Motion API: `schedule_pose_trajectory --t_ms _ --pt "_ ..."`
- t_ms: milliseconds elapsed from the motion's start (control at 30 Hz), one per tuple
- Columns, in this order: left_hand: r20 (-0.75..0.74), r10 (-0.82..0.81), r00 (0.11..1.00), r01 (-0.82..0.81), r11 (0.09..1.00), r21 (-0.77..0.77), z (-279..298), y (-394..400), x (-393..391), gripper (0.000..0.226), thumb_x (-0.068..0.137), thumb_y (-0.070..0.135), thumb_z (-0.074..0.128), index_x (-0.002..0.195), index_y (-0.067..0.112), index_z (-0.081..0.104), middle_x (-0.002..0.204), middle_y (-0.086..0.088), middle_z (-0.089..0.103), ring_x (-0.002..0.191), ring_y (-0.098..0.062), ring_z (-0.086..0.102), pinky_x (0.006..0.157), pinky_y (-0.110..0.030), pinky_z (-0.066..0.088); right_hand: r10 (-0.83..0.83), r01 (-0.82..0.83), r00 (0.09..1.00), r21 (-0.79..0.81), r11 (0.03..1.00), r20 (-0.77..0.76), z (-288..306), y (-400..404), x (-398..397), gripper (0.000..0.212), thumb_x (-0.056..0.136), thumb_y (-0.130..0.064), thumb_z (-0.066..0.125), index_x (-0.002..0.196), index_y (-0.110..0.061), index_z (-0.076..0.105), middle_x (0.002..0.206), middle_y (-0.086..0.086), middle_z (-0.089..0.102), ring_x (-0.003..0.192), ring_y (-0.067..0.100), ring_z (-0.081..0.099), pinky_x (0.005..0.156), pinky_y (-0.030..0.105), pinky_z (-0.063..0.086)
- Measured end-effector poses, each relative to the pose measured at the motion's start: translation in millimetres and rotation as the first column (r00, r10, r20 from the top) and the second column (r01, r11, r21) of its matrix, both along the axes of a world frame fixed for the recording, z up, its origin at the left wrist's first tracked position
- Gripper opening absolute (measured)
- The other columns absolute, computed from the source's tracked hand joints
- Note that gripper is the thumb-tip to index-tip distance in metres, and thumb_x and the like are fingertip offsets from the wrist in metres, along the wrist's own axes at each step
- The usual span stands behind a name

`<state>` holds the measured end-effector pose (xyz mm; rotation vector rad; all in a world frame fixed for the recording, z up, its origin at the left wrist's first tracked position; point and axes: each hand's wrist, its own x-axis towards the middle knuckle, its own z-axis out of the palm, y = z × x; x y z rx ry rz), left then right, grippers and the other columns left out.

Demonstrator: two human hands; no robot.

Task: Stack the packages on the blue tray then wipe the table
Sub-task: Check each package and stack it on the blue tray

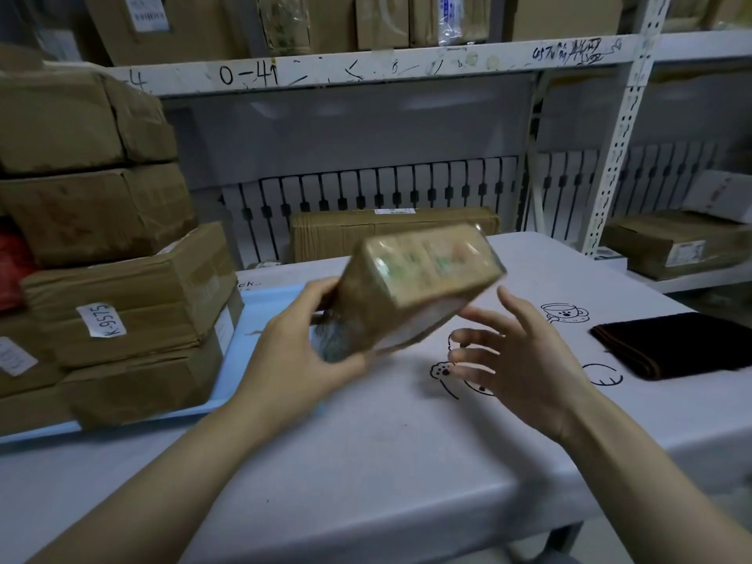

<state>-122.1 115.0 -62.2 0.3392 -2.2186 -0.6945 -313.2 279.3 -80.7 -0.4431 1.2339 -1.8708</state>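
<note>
A brown, plastic-wrapped rectangular package (411, 287) is held tilted in the air above the white table (366, 453), blurred by motion, with its far end raised and its near end lower. It is gripped at that lower end by the left hand (301, 360), whose thumb is curled over the top and whose fingers are hidden beneath it. The right hand (512, 360) is held just right of the package with its fingers spread and straight, nothing being grasped; whether the fingertips touch the package cannot be told. To the left of the package, a light blue flat tray (268, 297) is seen lying on the table, and on it a stack of taped brown cardboard boxes (122, 319) is piled several high, the box nearest the package bearing a white label marked K-9575. Well to the right of the package, a folded dark brown cloth (675, 343) is laid flat on the table. Black cartoon drawings (565, 313) are printed on the tabletop between the package and the cloth. Behind the package, beyond the table's far edge, a flat cardboard carton (390, 234) is seen, and above it a white metal shelf (366, 71) loaded with further cartons.
</note>
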Motion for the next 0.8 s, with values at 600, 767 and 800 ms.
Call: schedule_pose_trajectory --t_ms 600,767,800 --pt "0.006 -0.057 0.998 0.013 0.325 0.946 40.9 15.4 -4.4 0.038 0.081 0.047 0.066 0.109 0.021 0.071 0.104 -0.01 0.076 0.096 -0.026 0.067 0.103 -0.045 0.045 0.098 -0.108 0.973 -0.039 0.993 -0.21 19.1 -4.2 16.5 0.049 0.076 -0.027 0.07 0.119 -0.002 0.066 0.096 0.012 0.073 0.075 0.026 0.068 0.074 0.038 0.055" --pt "-0.165 -0.06 0.984 0.175 0.236 0.956 54.1 16.7 0.2 0.047 0.076 0.031 0.072 0.119 0.014 0.068 0.115 -0.016 0.072 0.112 -0.034 0.066 0.102 -0.055 0.047 0.066 -0.077 0.983 -0.062 0.995 -0.173 36.4 -16.3 20.9 0.045 0.081 -0.028 0.07 0.118 -0.002 0.067 0.107 0.019 0.073 0.081 0.029 0.069 0.073 0.039 0.058" --pt "-0.188 -0.06 0.98 0.197 0.24 0.951 57.5 16.0 1.9 0.046 0.077 0.025 0.072 0.12 0.011 0.066 0.115 -0.017 0.072 0.112 -0.035 0.066 0.101 -0.057 0.048 0.063 -0.075 0.981 -0.06 0.995 -0.181 41.1 -19.0 22.6 0.044 0.083 -0.03 0.07 0.118 -0.002 0.067 0.109 0.02 0.073 0.083 0.03 0.07 0.074 0.04 0.058"
